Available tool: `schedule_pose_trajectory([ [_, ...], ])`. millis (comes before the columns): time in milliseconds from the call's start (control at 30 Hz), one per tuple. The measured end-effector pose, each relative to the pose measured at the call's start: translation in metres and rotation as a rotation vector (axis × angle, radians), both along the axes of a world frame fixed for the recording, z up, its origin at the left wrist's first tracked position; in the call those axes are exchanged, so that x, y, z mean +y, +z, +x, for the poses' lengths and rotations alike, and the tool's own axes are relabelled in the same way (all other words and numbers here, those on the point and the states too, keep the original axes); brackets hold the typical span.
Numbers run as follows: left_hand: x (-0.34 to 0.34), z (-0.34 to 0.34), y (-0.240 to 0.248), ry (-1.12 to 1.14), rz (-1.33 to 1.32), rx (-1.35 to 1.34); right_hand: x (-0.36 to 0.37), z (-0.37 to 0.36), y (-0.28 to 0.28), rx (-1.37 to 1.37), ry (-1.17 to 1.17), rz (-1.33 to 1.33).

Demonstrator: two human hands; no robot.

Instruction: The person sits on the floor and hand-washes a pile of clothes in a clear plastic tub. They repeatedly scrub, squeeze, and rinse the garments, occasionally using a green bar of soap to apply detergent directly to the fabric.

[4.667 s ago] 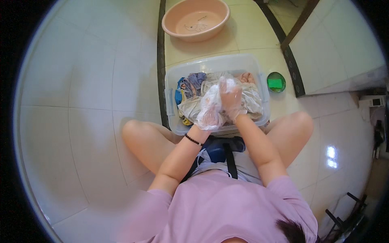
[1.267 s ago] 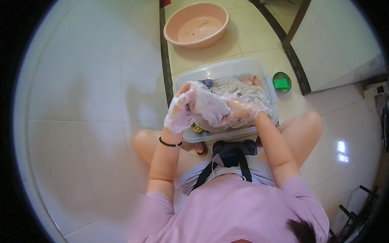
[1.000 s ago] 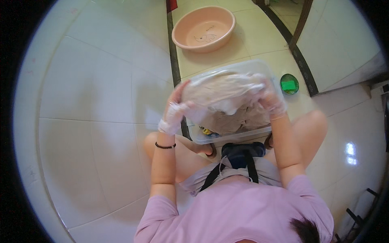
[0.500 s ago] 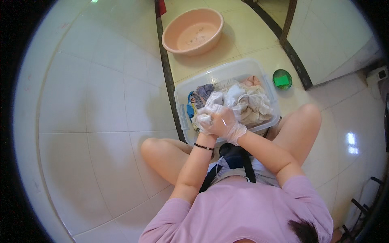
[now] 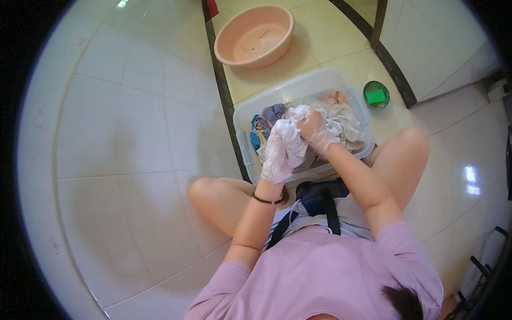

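Drawn farther and rightward since the earlier frame, the right hand point(image 5: 316, 129) grips, together with the left hand point(image 5: 280, 153), a white cloth point(image 5: 292, 136) over the translucent tub point(image 5: 309, 86), where loose plastic gloves point(image 5: 323, 143) (foamy-looking, probably slick) could let it slip.

Sudsy white cloth point(image 5: 291, 136) obscures the fingertips of the left hand point(image 5: 279, 154), both it and the right hand point(image 5: 314, 131) partly hide the laundry point(image 5: 348, 128) beneath, and a red object point(image 5: 212, 8) well ahead of them is cut off.

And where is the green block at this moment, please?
In the head view, the green block lies in the round dish, right of the plastic tub.
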State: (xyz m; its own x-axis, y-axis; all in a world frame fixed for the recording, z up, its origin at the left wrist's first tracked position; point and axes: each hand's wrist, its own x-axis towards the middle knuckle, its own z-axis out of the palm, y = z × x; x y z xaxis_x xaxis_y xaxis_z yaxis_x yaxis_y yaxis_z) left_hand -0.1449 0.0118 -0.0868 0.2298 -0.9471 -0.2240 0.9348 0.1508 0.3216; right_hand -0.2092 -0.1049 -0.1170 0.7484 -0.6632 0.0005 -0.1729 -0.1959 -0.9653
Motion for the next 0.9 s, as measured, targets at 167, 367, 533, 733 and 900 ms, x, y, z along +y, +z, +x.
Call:
schedule_pose_trajectory([
  [167,0.002,0.003,0.050,0.125,0.327,-0.303,-0.017,-0.018,0.019,-0.441,0.326,0.796],
  [367,0.016,0.034,0.050,0.293,0.309,-0.694,-0.025,-0.036,0.059,0.290,0.598,-0.184],
  [533,0.029,0.043,0.046,0.111,0.645,-0.976,-0.037,-0.053,0.090,-0.685,0.169,0.800],
  [733,0.012,-0.007,0.035,0.029,0.199,-0.667,-0.065,-0.025,-0.001,-0.576,0.013,0.676],
  [900,-0.005,0.016,0.006,0.217,0.192,-0.166,-0.009,-0.004,-0.008,-0.386,-0.018,0.419],
])
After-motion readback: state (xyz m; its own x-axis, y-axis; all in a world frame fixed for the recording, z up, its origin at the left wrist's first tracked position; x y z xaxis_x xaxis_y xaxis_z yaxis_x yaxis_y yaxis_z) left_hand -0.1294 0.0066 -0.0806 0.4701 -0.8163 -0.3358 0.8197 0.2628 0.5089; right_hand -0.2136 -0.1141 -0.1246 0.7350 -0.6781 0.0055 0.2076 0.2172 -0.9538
